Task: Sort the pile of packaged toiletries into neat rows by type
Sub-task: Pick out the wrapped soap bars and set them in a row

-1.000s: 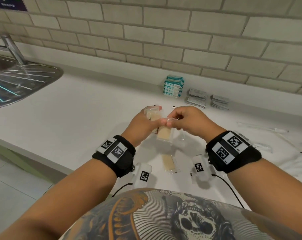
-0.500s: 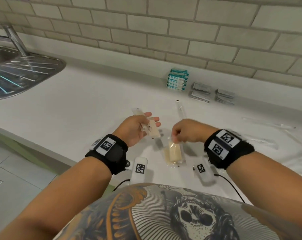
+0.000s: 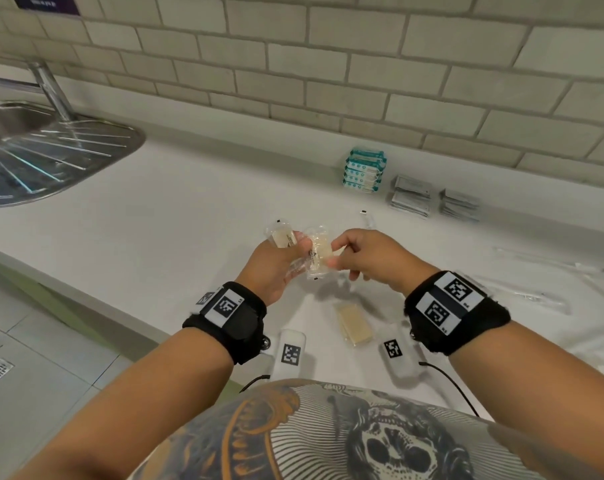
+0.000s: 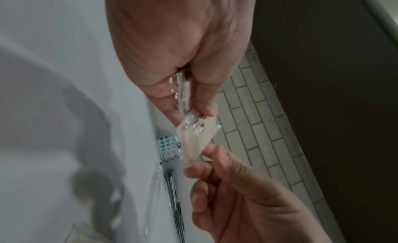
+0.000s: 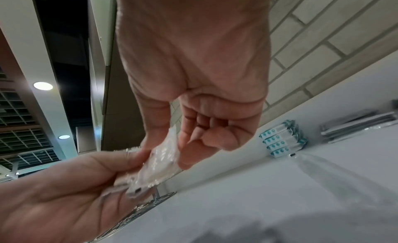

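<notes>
Both hands meet above the white counter (image 3: 189,209). My left hand (image 3: 276,265) holds clear-wrapped beige soap packets (image 3: 283,237) fanned between thumb and fingers. My right hand (image 3: 342,251) pinches the edge of one more soap packet (image 3: 319,252) and lays it against the ones in the left hand; the same packet (image 4: 193,141) shows in the left wrist view and again (image 5: 159,163) in the right wrist view. Another soap packet (image 3: 354,323) lies on the counter below the hands.
Against the back wall stand a stack of teal packets (image 3: 364,171) and two stacks of grey sachets (image 3: 411,197) (image 3: 459,202). Clear-wrapped long items (image 3: 549,268) lie at the right. A steel sink drainer (image 3: 51,154) is at the left. The counter's front edge runs near my body.
My right hand has lifted a soap packet from the counter and brought it up to the left hand, which has risen to meet it.
</notes>
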The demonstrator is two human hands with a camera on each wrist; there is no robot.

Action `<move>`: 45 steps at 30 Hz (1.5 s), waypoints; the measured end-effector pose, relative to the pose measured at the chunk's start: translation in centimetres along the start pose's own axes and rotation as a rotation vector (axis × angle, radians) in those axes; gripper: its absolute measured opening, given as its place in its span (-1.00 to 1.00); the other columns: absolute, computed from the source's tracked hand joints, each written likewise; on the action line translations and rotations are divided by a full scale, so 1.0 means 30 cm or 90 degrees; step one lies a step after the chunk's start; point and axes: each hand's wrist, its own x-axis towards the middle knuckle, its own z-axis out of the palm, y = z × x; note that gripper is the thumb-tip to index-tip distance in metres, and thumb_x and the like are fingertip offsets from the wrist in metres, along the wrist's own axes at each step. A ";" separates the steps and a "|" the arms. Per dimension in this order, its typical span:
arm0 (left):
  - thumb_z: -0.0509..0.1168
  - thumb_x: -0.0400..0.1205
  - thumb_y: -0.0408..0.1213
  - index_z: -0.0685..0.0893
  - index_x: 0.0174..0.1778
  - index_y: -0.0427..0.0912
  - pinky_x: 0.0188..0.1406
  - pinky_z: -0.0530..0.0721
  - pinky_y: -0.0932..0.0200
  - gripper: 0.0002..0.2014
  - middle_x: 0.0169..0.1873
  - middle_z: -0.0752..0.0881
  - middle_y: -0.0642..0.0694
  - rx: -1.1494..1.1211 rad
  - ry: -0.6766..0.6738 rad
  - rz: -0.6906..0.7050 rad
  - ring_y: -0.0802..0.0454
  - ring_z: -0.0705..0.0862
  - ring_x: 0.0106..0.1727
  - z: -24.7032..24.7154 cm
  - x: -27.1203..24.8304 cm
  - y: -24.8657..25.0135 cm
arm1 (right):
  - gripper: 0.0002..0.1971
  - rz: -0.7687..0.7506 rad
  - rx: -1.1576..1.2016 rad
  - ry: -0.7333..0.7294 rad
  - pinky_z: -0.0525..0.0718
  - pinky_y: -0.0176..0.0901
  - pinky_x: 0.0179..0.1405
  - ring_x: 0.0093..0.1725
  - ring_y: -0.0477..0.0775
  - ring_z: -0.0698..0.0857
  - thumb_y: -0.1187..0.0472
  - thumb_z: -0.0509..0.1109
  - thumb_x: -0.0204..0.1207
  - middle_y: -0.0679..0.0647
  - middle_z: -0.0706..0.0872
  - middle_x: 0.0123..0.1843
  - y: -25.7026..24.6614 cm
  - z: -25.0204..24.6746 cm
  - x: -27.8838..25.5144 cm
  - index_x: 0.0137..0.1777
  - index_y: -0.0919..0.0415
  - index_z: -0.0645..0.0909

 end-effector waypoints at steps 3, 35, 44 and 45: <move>0.26 0.69 -0.40 0.63 0.00 -0.28 0.00 0.76 0.09 -0.94 -0.10 0.73 -0.16 0.026 -0.053 0.044 -0.07 0.74 -0.04 0.011 -0.002 0.011 | -0.87 -0.038 0.020 0.042 0.60 -0.23 -0.33 -0.37 -0.05 0.61 0.27 0.56 0.42 0.01 0.66 -0.30 0.006 0.016 0.004 -0.15 0.20 0.63; 0.40 0.58 -0.36 0.72 0.16 -0.16 -0.19 0.71 0.22 -0.77 -0.09 0.76 -0.09 0.285 -0.105 0.049 0.06 0.76 -0.10 0.041 -0.027 0.045 | -0.96 -0.051 0.047 0.126 0.51 -0.34 -0.37 -0.38 -0.13 0.58 0.24 0.52 0.45 -0.07 0.71 -0.31 -0.043 -0.095 0.001 -0.20 0.19 0.75; 0.14 0.69 -0.49 0.54 0.20 -0.21 -0.18 0.78 0.13 -0.79 -0.02 0.69 -0.24 0.029 -0.083 -0.063 -0.15 0.74 0.01 0.001 -0.019 0.014 | -0.94 0.055 -0.354 -0.126 0.52 -0.23 -0.15 -0.21 -0.10 0.61 0.17 0.44 0.54 -0.13 0.66 -0.23 0.034 -0.048 -0.005 -0.07 0.13 0.72; 0.08 0.68 -0.54 0.51 0.26 -0.23 -0.20 0.78 0.13 -0.71 0.06 0.71 -0.29 0.016 -0.087 -0.068 -0.15 0.74 0.04 -0.001 -0.018 0.012 | -0.92 0.058 -0.381 -0.148 0.51 -0.25 -0.15 -0.18 -0.09 0.62 0.16 0.45 0.53 -0.14 0.66 -0.23 0.056 -0.022 -0.003 -0.05 0.13 0.73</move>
